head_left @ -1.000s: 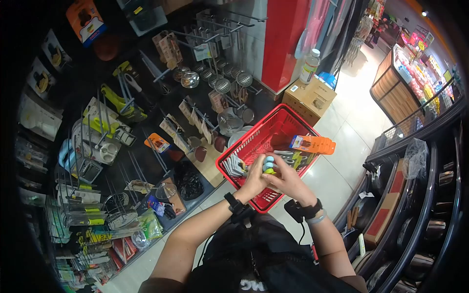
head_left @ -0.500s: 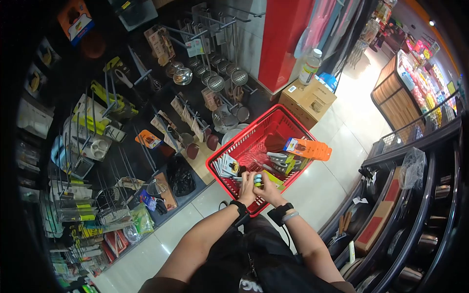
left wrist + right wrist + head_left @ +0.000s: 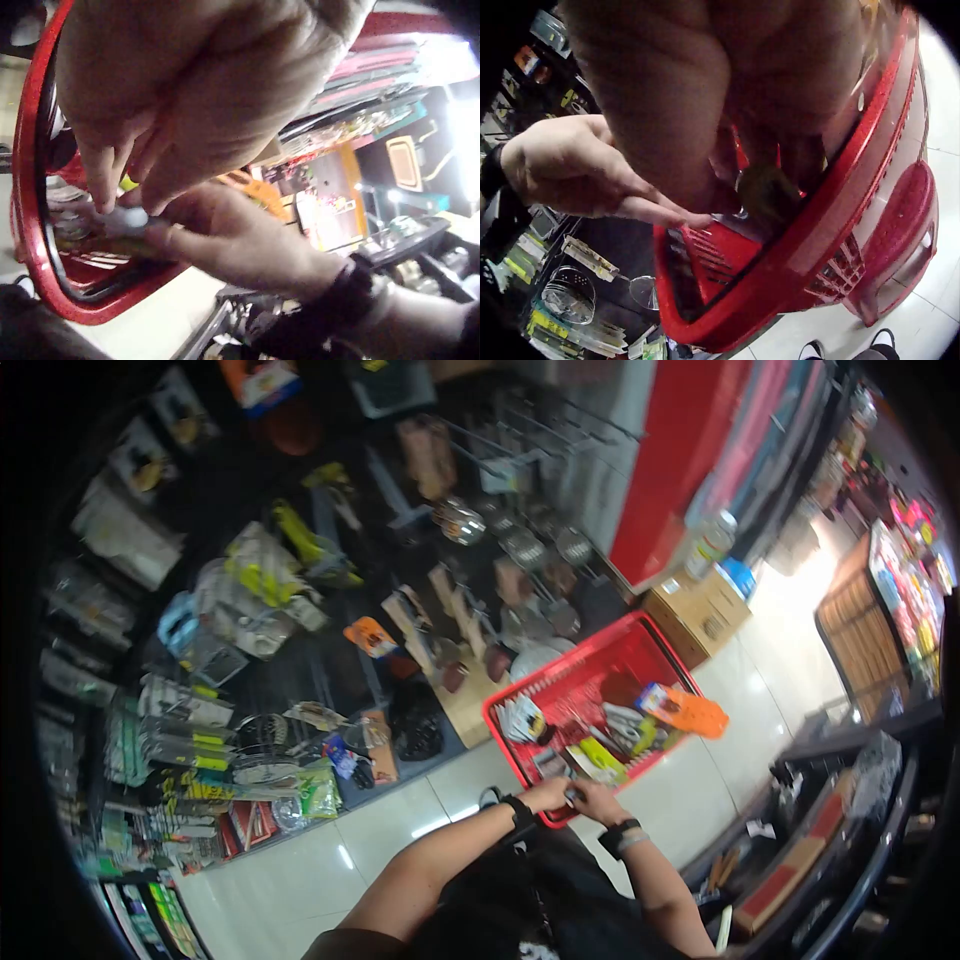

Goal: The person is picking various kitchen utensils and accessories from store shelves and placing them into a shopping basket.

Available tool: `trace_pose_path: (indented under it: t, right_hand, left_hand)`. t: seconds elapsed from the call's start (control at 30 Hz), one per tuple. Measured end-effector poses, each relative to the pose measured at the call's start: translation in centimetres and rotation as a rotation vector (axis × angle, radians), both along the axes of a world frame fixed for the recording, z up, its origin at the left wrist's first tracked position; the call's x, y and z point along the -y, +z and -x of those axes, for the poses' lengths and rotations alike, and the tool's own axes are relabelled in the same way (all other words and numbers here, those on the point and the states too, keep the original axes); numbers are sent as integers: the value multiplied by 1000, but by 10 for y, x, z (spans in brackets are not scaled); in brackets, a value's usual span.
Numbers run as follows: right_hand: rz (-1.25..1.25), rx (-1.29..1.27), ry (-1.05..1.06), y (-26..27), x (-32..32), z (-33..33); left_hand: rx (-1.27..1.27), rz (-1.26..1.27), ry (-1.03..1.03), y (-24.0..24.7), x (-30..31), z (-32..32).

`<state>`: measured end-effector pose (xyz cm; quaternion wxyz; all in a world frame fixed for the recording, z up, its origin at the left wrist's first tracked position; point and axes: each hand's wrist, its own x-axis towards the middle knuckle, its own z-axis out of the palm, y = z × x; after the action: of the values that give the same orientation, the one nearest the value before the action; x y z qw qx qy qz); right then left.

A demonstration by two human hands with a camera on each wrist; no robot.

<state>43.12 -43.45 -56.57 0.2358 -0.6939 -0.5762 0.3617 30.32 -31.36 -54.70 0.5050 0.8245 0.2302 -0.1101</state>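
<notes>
Both hands meet over the near end of a red shopping basket (image 3: 610,670). My left hand (image 3: 546,794) and right hand (image 3: 598,801) hold small, rounded pieces between their fingers. In the left wrist view a pale blue end (image 3: 133,217) shows at the fingertips; most of the rest is hidden by the hands. A dull green part (image 3: 769,187) shows under my right fingers in the right wrist view. Inside the basket lie white cards (image 3: 524,718), grey-handled utensils (image 3: 628,727), a lime-green packaged item (image 3: 602,758) and orange-carded goods (image 3: 688,712).
Hooks with skimmers (image 3: 572,546) and packaged tools hang on the dark wall at left. A black bag (image 3: 415,732) lies by the display's edge. Beyond the basket stand a cardboard box (image 3: 698,614) and a bottle (image 3: 712,542). A dark rack (image 3: 850,870) runs along the right.
Both hands have come down and closer to the body, to the basket's near end. The blue and green pieces, plain earlier, are now mostly covered. The head view has shifted, moving the scene rightward.
</notes>
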Motion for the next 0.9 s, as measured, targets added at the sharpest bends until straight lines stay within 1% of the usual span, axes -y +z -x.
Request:
trace_pose_path:
  t: [0.03,0.1,0.13,0.17,0.2,0.23,0.27,0.3,0.33,0.37,0.4,0.43,0.47,0.5,0.57,0.63,0.67,0.7,0.77,0.83,0.9]
  right_hand:
    - [62,49,41,4,-3,-1]
    - [189,19,81,19,-7,-4]
    - [173,21,107,19,-8,-6]
    - [162,25,125,17,-7,-8]
    - [184,23,112,14,-6,-8]
    - [211,21,95,14,-6,-9]
    - [223,31,59,18,-7,-9]
    - [237,40,23,22,-6,-9]
    - [209,10,-37,29,-7,-7]
    - [102,9,-55,10,-4,-10]
    - [102,16,-96,13,-6,-9]
    - [103,23,-138,17,-5,-8]
    - [190,23,-185,48,-11,-1]
    - [131,-18,-244,52,-11,2]
    - [55,27,-274,44,-9,3]
    - [35,-3,-305,50,-7,8]
    - [20,-38,-324,55,-6,11]
    - [18,-31,-337,57,-7,12]
    - [47,-51,-366,57,-4,16]
    - [31,-42,-401,58,-1,19]
    - [-17,-41,-434,56,3,22]
  left_hand:
    - [153,-73,22,10,-8,7]
    - [332,152,344,39,-27,18]
    - [385,131,437,69,-44,27]
    - [512,84,588,81,-62,39]
    - [578,-91,742,97,-85,51]
    - [692,16,888,134,-105,67]
    - [776,-399,924,142,-138,84]
    - [819,-569,1004,154,-168,98]
    - [902,-330,1174,147,-205,113]
    - [951,-559,1237,158,-236,124]
    - [893,-505,1313,188,-250,131]
    - [853,-632,1346,192,-278,140]
    - [823,-659,1349,181,-321,153]
    - [754,-627,1368,203,-329,152]
    - [887,-808,1272,184,-391,159]
    - [692,-661,1301,225,-404,154]
    - [906,-785,1271,233,-408,148]
    - [877,-799,1254,244,-414,147]
    - [783,-824,1282,254,-427,142]
    - [678,-878,1378,251,-435,139]
    - [653,-780,1392,266,-419,136]
